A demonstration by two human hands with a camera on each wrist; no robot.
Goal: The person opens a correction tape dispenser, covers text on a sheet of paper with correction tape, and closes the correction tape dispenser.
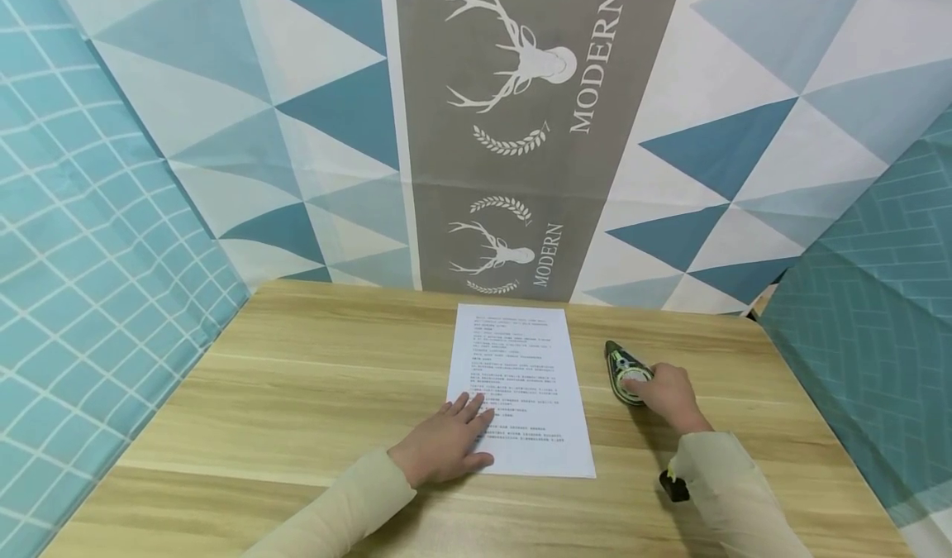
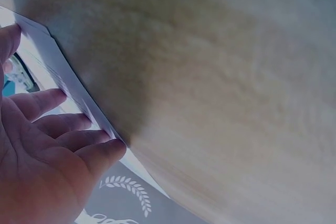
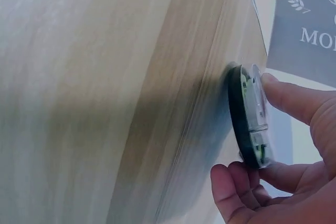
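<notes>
A sheet of printed paper [image 1: 513, 360] lies on the wooden table, its lines of text too small to read. My left hand [image 1: 446, 445] rests on the sheet's lower left part with its fingers spread; in the left wrist view the fingertips [image 2: 116, 146] touch the paper near its edge. To the right of the sheet, my right hand [image 1: 672, 394] grips a green and black correction tape [image 1: 628, 369] with a clear cover. The right wrist view has the thumb on one face of the correction tape [image 3: 249, 119] and the other fingers around its lower end.
The wooden table [image 1: 297, 376] reaches back to a patterned cloth [image 1: 506, 128] with deer heads. Blue tiled cloth [image 1: 111, 211] hangs at the left, teal cloth [image 1: 870, 335] at the right. A small black object [image 1: 673, 487] sits by my right wrist.
</notes>
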